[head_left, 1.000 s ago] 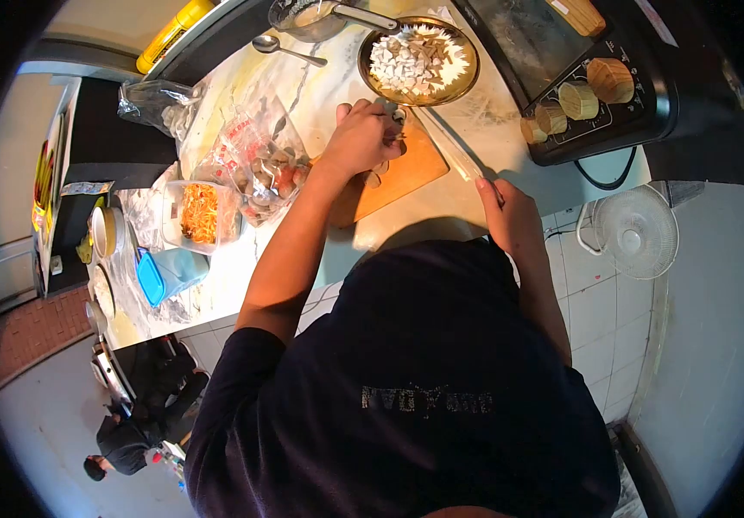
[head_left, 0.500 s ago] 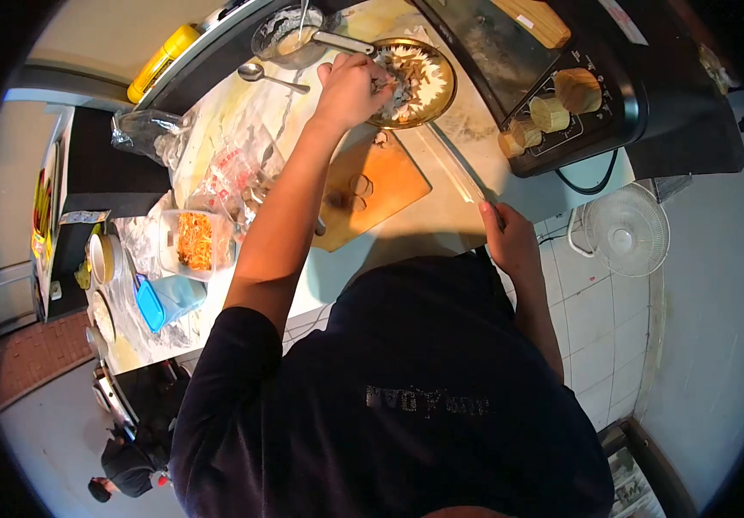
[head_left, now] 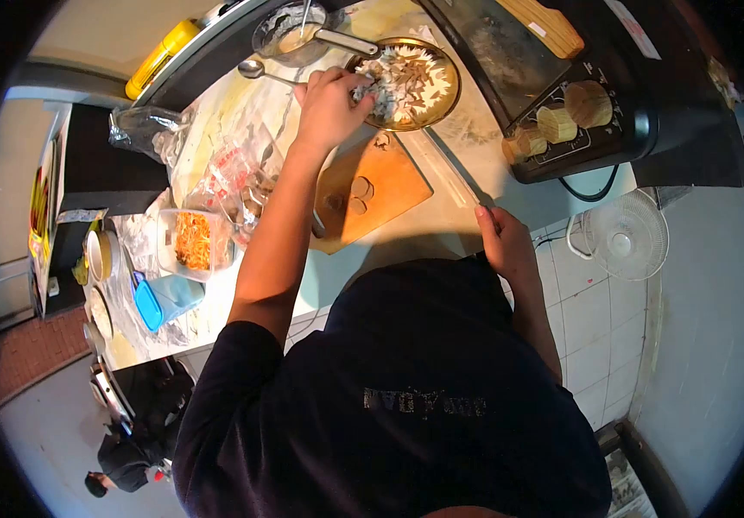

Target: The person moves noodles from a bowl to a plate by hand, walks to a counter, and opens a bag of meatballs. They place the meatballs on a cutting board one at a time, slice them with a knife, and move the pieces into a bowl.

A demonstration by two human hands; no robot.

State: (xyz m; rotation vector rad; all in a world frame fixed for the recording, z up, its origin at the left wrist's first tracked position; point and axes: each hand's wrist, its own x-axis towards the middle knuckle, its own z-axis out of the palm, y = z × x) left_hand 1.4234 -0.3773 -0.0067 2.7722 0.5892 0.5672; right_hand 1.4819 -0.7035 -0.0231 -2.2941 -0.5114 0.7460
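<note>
My left hand [head_left: 330, 105] is at the left rim of a round metal plate [head_left: 455, 97], its thumb and fingers apart over the food. On the plate lie chopped brown pieces [head_left: 411, 76] and white slivers [head_left: 432, 86]. My right hand [head_left: 508, 242] grips the handle of a long knife [head_left: 458, 164], whose blade points toward the plate. Below the plate, an orange-brown cutting board [head_left: 389, 203] carries a few round slices [head_left: 360, 187]. A clear plastic bag [head_left: 238, 186] with brown pieces inside lies left of the board, partly behind my left forearm.
A pan [head_left: 285, 39] with pale batter stands at the back, beside a spoon [head_left: 253, 69]. An oven with wooden knobs [head_left: 586, 104] is at right. Shredded orange food fills a tub [head_left: 164, 250] near a blue-lidded container [head_left: 151, 306]. Another person [head_left: 126, 457] is in the background.
My left hand has drawn back leftward from over the food to the plate's rim, uncovering more of the plate. The right hand still holds the knife in nearly the same place.
</note>
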